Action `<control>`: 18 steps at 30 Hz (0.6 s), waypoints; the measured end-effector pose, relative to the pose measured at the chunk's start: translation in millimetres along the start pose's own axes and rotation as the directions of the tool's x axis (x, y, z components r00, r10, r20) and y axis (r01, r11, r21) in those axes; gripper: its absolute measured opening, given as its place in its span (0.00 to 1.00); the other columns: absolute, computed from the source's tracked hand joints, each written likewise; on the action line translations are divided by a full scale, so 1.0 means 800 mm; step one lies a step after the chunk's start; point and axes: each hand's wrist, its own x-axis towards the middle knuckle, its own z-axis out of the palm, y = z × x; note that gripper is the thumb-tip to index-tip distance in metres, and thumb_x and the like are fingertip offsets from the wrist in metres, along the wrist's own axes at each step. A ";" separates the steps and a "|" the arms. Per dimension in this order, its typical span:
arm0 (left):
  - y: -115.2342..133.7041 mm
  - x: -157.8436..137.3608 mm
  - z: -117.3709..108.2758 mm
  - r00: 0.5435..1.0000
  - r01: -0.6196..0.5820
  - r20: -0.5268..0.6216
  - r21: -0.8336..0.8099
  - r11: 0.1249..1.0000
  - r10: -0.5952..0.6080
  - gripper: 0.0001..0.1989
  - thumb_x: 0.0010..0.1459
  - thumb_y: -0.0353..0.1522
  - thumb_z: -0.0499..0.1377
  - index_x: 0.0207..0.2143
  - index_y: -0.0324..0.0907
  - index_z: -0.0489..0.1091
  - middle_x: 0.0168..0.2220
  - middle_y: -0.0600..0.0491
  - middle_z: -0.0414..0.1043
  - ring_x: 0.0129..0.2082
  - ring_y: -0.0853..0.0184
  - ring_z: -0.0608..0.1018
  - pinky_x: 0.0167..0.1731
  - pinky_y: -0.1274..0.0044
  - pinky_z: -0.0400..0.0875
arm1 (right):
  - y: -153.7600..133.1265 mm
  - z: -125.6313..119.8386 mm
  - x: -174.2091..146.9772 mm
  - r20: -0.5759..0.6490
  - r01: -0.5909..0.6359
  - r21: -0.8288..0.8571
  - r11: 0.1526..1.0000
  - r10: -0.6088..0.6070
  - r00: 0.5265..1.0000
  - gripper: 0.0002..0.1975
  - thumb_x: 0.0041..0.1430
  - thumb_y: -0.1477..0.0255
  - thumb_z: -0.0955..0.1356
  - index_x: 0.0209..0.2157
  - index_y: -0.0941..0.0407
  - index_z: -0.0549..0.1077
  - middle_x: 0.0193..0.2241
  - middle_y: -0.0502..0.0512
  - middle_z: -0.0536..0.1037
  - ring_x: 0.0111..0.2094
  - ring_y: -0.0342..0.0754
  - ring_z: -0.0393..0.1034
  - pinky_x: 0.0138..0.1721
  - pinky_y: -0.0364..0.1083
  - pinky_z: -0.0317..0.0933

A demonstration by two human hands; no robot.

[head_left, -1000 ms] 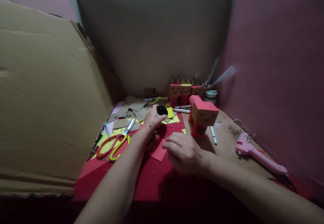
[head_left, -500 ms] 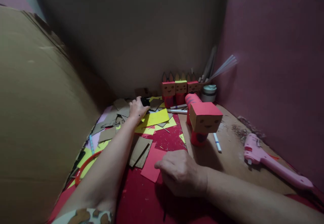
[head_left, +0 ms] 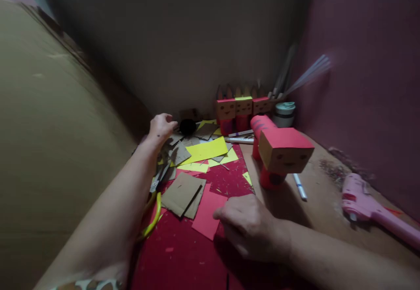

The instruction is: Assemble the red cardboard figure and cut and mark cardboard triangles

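The left hand point(head_left: 161, 129) is at the back of the counter point(head_left: 179, 255), just beside a round black thing point(head_left: 187, 127). Its fingers are bent, with the thumb and first finger a little apart and nothing seen between them. The right hand point(head_left: 251, 226) is in front, next to a piece of red paper point(head_left: 207, 215). Its fingers are curled in, and I cannot tell if they pinch anything.

Two bits of brown cardboard point(head_left: 180, 191) lie left of the red paper. The left arm hides part of the scissors point(head_left: 156, 218). A big cardboard sheet point(head_left: 49, 150) stands like a wall on the left. Yellow paper point(head_left: 206, 151) and scraps lie between the black thing and the red paper.

A box-headed toy point(head_left: 285, 143) stands past the right hand, with a marker point(head_left: 300, 187) beside it. Three smaller-looking toys point(head_left: 226, 108) stand behind, near a jar point(head_left: 284, 116). A pink glue gun point(head_left: 359, 198) lies far right.
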 end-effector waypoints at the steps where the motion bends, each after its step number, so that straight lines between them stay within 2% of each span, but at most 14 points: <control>1: -0.009 -0.003 -0.016 1.000 0.009 0.003 0.003 1.000 -0.009 0.19 0.65 0.39 0.61 0.54 0.41 0.69 0.54 0.46 0.72 0.48 0.58 0.77 0.46 0.62 0.76 | -0.001 -0.002 0.000 0.007 -0.008 0.026 1.000 0.008 1.000 0.11 0.57 0.80 0.62 0.34 0.62 0.76 0.21 0.56 0.76 0.20 0.47 0.69 0.21 0.45 0.59; 4: -0.036 -0.020 -0.052 0.998 0.052 0.018 0.043 0.998 -0.053 0.19 0.65 0.39 0.60 0.55 0.41 0.68 0.55 0.46 0.71 0.49 0.58 0.77 0.47 0.61 0.76 | -0.002 -0.006 0.000 0.008 -0.102 0.121 0.987 0.102 0.995 0.11 0.57 0.81 0.63 0.35 0.63 0.77 0.23 0.57 0.79 0.23 0.46 0.73 0.25 0.44 0.64; 7: -0.057 -0.041 -0.064 0.985 0.093 0.134 0.102 0.990 -0.106 0.19 0.64 0.39 0.61 0.55 0.41 0.69 0.54 0.46 0.72 0.49 0.57 0.77 0.46 0.62 0.76 | -0.001 -0.009 0.000 -0.009 -0.203 0.191 0.960 0.208 0.978 0.11 0.57 0.82 0.63 0.35 0.64 0.77 0.24 0.58 0.80 0.24 0.46 0.76 0.27 0.42 0.68; 10: -0.072 -0.060 -0.058 0.945 0.115 0.283 0.181 0.977 -0.163 0.18 0.64 0.38 0.62 0.54 0.42 0.70 0.54 0.47 0.72 0.49 0.58 0.77 0.46 0.63 0.76 | -0.001 -0.010 0.002 0.008 -0.264 0.222 0.939 0.269 0.963 0.11 0.57 0.81 0.63 0.34 0.63 0.77 0.23 0.57 0.80 0.22 0.44 0.75 0.26 0.41 0.67; 12: -0.081 -0.069 -0.050 0.917 0.123 0.344 0.237 0.964 -0.201 0.18 0.64 0.38 0.62 0.54 0.43 0.69 0.54 0.47 0.71 0.50 0.58 0.77 0.47 0.63 0.76 | -0.002 -0.011 0.002 0.042 -0.304 0.230 0.924 0.303 0.952 0.11 0.57 0.81 0.62 0.33 0.63 0.78 0.23 0.58 0.81 0.23 0.45 0.76 0.26 0.41 0.68; 16: -0.096 -0.085 -0.035 0.880 0.147 0.402 0.276 0.950 -0.253 0.18 0.64 0.38 0.62 0.55 0.44 0.69 0.55 0.47 0.71 0.50 0.58 0.77 0.47 0.63 0.76 | 0.000 -0.010 0.003 0.085 -0.385 0.238 0.892 0.376 0.923 0.12 0.55 0.79 0.62 0.33 0.61 0.78 0.23 0.57 0.80 0.23 0.44 0.74 0.26 0.41 0.67; 18: -0.103 -0.091 -0.028 0.879 0.164 0.403 0.247 0.955 -0.255 0.18 0.64 0.38 0.62 0.55 0.44 0.69 0.55 0.47 0.71 0.50 0.58 0.77 0.47 0.63 0.76 | 0.001 -0.009 0.002 0.093 -0.414 0.243 0.877 0.404 0.910 0.12 0.55 0.78 0.62 0.33 0.60 0.78 0.22 0.55 0.79 0.22 0.44 0.73 0.25 0.41 0.65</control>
